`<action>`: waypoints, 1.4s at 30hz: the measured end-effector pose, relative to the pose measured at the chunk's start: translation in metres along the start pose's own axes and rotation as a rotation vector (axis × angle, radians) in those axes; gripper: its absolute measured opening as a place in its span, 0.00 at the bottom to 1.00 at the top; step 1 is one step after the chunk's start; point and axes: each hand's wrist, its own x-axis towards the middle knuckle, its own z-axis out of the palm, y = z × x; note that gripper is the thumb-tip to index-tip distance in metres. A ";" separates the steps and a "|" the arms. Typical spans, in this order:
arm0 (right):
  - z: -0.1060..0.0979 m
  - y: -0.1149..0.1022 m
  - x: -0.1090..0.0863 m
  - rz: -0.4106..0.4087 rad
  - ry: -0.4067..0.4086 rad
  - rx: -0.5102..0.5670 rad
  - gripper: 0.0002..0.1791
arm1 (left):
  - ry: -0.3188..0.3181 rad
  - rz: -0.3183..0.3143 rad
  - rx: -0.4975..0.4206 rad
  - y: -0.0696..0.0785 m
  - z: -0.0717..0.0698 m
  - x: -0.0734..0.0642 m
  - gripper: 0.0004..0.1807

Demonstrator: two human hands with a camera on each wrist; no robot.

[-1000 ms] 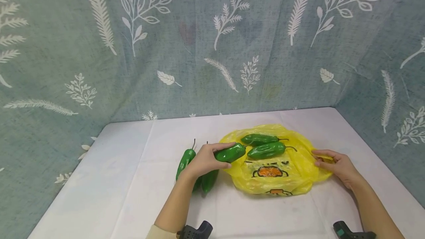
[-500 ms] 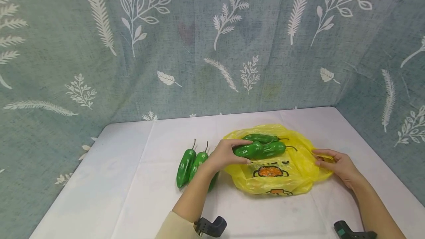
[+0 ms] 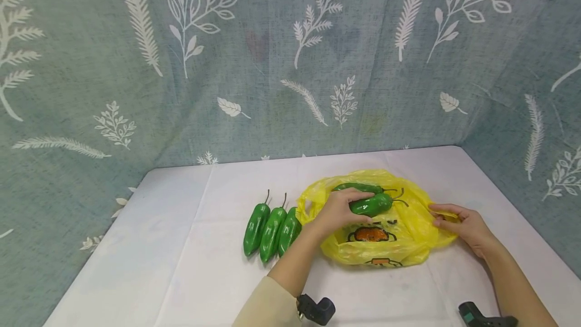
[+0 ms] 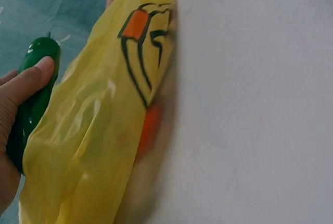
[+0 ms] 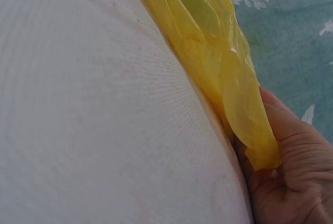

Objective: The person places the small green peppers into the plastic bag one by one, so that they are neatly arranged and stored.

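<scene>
My left hand [image 3: 342, 211] grips a green chili pepper [image 4: 32, 112] above the yellow plastic bag [image 3: 386, 246], thumb on its near side in the left wrist view. Another green pepper [image 3: 358, 186] lies behind it on the bag; the held pepper overlaps the others there, so they are partly hidden. At the bag's right end my right hand [image 3: 467, 228] pinches the gathered plastic between thumb and fingers. The right wrist view shows this crumpled bag end [image 5: 263, 153] held by the thumb side of the hand.
Three green peppers lie side by side left of the bag: one on the left [image 3: 256, 229], one in the middle [image 3: 273, 234], one on the right [image 3: 289, 231] beside the left forearm. A white cloth covers the table [image 3: 199, 266]. A leaf-patterned curtain [image 3: 272, 90] hangs behind.
My left hand has carried the pepper rightward from the bag's left edge to over the peppers on it. The three peppers at left have come into fuller view. My right hand stays put.
</scene>
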 end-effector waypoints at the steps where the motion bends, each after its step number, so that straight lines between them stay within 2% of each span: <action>1: 0.000 0.000 0.000 0.001 -0.002 -0.001 0.26 | -0.005 -0.010 0.006 0.001 0.003 0.001 0.31; 6: 0.000 -0.002 -0.002 0.001 0.006 -0.017 0.27 | -0.051 -0.083 0.021 0.004 0.016 0.003 0.28; 13: 0.000 -0.002 -0.001 0.012 0.007 -0.019 0.27 | -0.057 -0.074 0.087 -0.001 0.028 0.005 0.27; 19: -0.002 -0.002 -0.002 0.010 0.010 -0.038 0.26 | -0.077 -0.121 0.124 -0.003 0.034 0.012 0.27; 33: 0.001 -0.003 0.001 0.000 0.005 -0.048 0.26 | -0.028 -0.150 0.159 -0.004 0.043 0.014 0.27; 38: 0.001 -0.001 0.000 0.006 0.005 -0.042 0.26 | -0.014 -0.153 0.133 -0.006 0.044 0.013 0.27; 42: 0.001 0.000 0.001 0.004 0.009 -0.060 0.27 | 0.003 -0.132 0.097 -0.010 0.044 0.011 0.27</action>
